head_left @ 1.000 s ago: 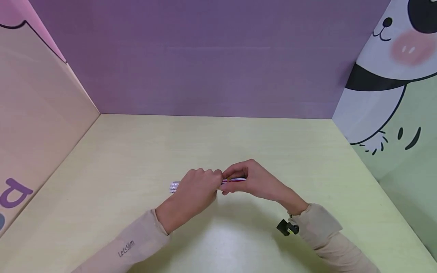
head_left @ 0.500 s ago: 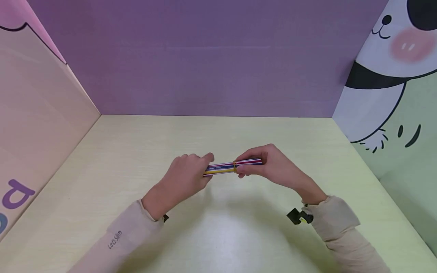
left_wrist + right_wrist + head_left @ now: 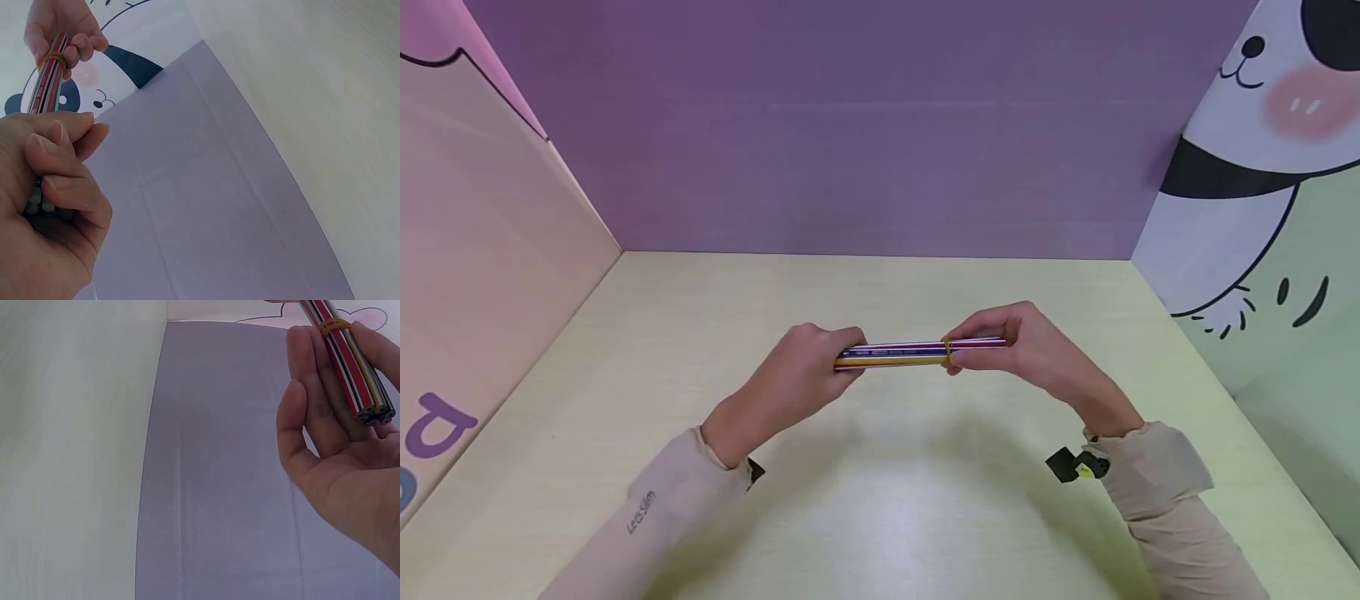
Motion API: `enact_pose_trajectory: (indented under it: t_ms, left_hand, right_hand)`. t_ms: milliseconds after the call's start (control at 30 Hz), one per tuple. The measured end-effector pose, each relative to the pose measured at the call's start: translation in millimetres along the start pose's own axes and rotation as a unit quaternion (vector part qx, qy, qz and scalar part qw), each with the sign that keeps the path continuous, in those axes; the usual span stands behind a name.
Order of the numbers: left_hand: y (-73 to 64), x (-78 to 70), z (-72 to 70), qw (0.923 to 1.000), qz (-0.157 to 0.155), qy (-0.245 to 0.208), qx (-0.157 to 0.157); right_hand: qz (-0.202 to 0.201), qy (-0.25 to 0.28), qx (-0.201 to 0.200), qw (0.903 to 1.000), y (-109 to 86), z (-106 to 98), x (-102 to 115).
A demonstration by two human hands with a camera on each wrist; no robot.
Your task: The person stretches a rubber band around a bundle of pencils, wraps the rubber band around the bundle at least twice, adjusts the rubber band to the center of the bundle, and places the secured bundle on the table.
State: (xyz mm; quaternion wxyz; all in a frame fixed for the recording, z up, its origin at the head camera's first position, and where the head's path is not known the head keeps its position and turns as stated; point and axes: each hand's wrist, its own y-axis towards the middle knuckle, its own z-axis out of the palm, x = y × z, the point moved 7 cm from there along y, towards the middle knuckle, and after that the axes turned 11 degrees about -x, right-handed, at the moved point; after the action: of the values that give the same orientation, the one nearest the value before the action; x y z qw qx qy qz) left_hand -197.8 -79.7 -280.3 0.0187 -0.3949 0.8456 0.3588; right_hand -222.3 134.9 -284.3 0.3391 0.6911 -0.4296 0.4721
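A bundle of striped pencils [image 3: 895, 356] in red, blue and yellow is held level above the table, between my two hands. My left hand [image 3: 797, 367] wraps round its left end. Pale round pencil ends [image 3: 40, 201] peek out of that hand's curled fingers in the left wrist view. Near the right end, a yellow rubber band [image 3: 334, 326] circles the bundle. My right hand [image 3: 1037, 354] pinches the pencils at the band between thumb and fingers. Past the thumb, the bare pencil ends [image 3: 375, 414] point toward the right palm.
Below lies the pale wooden tabletop [image 3: 880, 500]. A purple panel [image 3: 880, 133] closes off the back. Printed panels stand at both sides, pinkish on the left [image 3: 482, 233] and one with a panda [image 3: 1217, 225] on the right.
Both hands have lifted away from the table with the pencils and spread apart. My left hand has slid left along the bundle, baring its middle; its left end is now hidden in that hand.
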Motion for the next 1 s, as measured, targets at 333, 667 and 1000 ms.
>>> enact_pose_trajectory:
  t_ms: [333,667,1000]
  left_hand:
    - [-5.0,-21.1,10.0,0.9976,0.058,0.037,0.006]
    - [-3.3,-11.2,2.0,0.9974,0.050,0.050,-0.011]
    - [-9.4,-22.9,15.8,0.9973,0.050,0.051,0.019]
  right_hand:
    - [-0.016,-0.064,0.065,0.9957,3.3,21,-7]
    - [-0.031,-0.083,0.031,0.9956,1.1,2,-1]
    - [-0.037,-0.136,0.071,0.9875,-0.8,24,-3]
